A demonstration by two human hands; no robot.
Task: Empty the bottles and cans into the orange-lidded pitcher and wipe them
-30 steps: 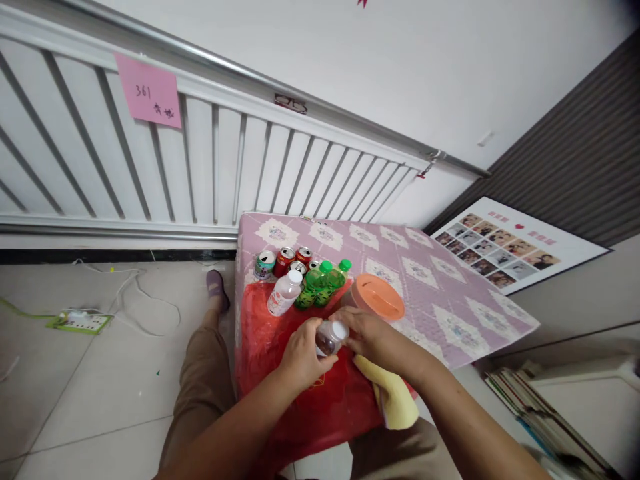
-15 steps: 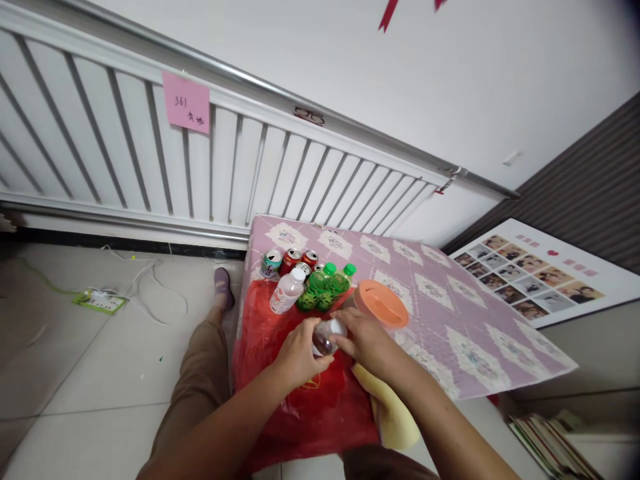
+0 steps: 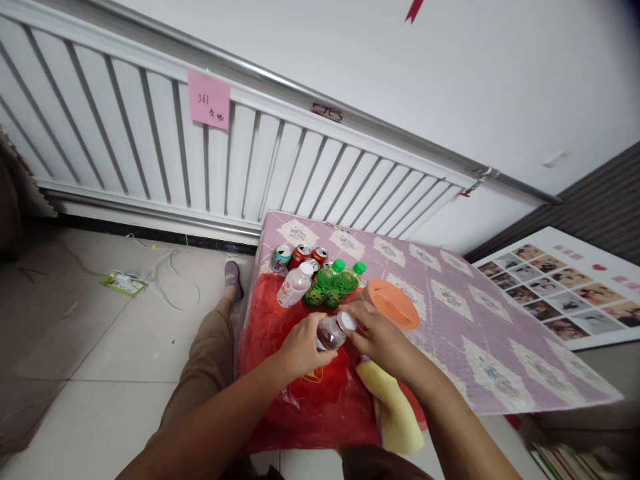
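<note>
Right grip looser at bottle cap

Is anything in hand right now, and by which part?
Yes: a clear bottle, held around its body by the left hand. The right hand is at its white cap; whether it grips there cannot be told.

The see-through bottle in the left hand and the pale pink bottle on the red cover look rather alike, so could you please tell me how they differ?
Support: the see-through bottle is held in the left hand, with the right hand at its cap; the pale pink bottle stands on the red cover.
Body: the see-through bottle looks brownish, while the pale pink bottle is milky with printed markings.
Both have white caps.
</note>
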